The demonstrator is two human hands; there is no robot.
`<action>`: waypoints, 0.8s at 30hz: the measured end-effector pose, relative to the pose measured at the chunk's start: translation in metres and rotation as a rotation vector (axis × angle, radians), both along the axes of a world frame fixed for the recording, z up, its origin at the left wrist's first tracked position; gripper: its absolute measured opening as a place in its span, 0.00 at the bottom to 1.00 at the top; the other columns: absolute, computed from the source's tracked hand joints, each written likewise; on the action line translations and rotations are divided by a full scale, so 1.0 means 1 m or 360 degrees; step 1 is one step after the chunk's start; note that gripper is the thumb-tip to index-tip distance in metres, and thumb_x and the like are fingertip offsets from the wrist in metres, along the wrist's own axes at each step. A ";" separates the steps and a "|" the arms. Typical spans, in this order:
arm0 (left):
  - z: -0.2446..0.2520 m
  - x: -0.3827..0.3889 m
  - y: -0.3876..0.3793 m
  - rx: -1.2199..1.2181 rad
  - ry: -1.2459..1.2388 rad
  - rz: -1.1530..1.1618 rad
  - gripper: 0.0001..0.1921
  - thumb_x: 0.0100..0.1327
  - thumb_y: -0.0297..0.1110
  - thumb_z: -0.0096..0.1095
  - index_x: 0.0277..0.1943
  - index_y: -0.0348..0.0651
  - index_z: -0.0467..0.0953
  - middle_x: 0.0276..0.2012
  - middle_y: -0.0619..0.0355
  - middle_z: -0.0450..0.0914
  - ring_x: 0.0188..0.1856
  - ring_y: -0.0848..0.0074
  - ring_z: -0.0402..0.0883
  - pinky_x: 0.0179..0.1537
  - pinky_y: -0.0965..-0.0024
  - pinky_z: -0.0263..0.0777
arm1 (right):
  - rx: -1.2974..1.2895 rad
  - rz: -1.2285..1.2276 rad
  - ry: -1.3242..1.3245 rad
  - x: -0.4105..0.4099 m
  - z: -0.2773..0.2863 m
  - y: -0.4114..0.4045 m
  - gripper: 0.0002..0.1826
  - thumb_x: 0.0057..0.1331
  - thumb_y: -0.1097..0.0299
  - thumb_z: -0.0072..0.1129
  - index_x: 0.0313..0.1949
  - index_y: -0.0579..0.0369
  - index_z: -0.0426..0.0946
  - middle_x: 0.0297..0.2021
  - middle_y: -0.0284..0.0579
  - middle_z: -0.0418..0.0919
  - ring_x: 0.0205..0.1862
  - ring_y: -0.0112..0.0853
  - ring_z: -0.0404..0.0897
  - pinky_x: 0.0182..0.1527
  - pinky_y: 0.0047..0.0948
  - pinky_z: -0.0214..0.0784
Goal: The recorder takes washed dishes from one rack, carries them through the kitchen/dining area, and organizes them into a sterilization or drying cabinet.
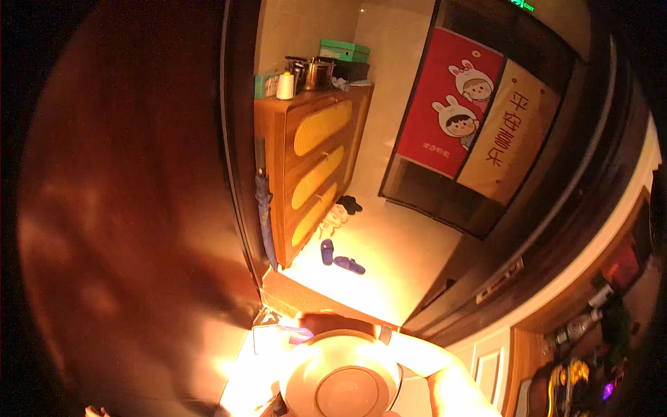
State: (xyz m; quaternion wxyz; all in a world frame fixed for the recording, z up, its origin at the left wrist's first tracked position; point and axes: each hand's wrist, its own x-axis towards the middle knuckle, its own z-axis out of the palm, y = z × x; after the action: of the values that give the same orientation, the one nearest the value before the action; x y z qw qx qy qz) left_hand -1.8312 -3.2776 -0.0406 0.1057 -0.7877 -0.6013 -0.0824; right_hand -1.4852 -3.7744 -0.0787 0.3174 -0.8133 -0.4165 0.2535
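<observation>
A round pale dish-like object (348, 391) with a raised ring fills the bottom centre, washed out by glare. From the lower right reaches my right arm, a dark band around its wrist, and my right hand (333, 320) lies just beyond the round object's far edge. Glare and that object hide most of its fingers, so its grip cannot be told. Close to this hand is a small purple-blue item (299, 333), too blurred to name. At the lower left rim, a bit of what looks like my left hand (95, 412) shows, beside a dark reddish-brown panel (130, 208).
Beyond the doorway's threshold (328, 299), blue slippers (349, 265) and other shoes (333, 219) lie beside a wooden cabinet (292, 182). A folded umbrella (266, 219) leans at its side; pots (317, 73) and boxes stand on top. A dark door (526, 208) stands right.
</observation>
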 end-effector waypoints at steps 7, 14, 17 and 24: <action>-0.019 0.237 -0.086 -0.0043 -0.0429 -0.0746 0.27 0.54 0.37 0.61 0.55 0.35 0.64 0.47 0.50 0.72 0.49 0.65 0.71 0.50 0.67 0.66 | 0.0062 0.0177 -0.0035 0.145 -0.007 -0.025 0.22 0.59 0.53 0.47 0.51 0.45 0.66 0.37 0.48 0.72 0.42 0.43 0.73 0.43 0.39 0.65; 0.020 0.515 -0.282 -0.0979 -0.0666 -0.1873 0.26 0.56 0.37 0.59 0.55 0.35 0.63 0.47 0.51 0.72 0.49 0.66 0.71 0.49 0.68 0.66 | 0.0135 0.0225 -0.0078 0.304 -0.002 -0.100 0.21 0.59 0.53 0.47 0.50 0.45 0.67 0.37 0.48 0.73 0.42 0.43 0.73 0.43 0.39 0.65; 0.030 0.573 -0.353 -0.1850 -0.0599 -0.2027 0.25 0.57 0.37 0.57 0.55 0.35 0.63 0.47 0.52 0.72 0.49 0.67 0.72 0.48 0.68 0.67 | 0.0169 0.0201 -0.0102 0.357 0.013 -0.140 0.21 0.59 0.53 0.47 0.50 0.45 0.67 0.37 0.48 0.73 0.42 0.43 0.73 0.43 0.39 0.65; 0.034 0.643 -0.473 -0.3188 -0.0226 -0.1378 0.24 0.60 0.38 0.54 0.56 0.35 0.63 0.47 0.53 0.72 0.48 0.68 0.72 0.47 0.69 0.68 | 0.0255 0.0038 -0.0117 0.457 0.033 -0.234 0.20 0.59 0.54 0.47 0.49 0.46 0.67 0.37 0.48 0.73 0.42 0.43 0.73 0.43 0.39 0.65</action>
State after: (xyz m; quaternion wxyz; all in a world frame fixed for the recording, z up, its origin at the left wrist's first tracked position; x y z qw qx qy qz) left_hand -1.1882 -3.7510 -0.0061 -0.6560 -0.6545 -0.0725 0.3688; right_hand -1.0283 -4.0087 -0.0455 0.3630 -0.7891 -0.4565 0.1930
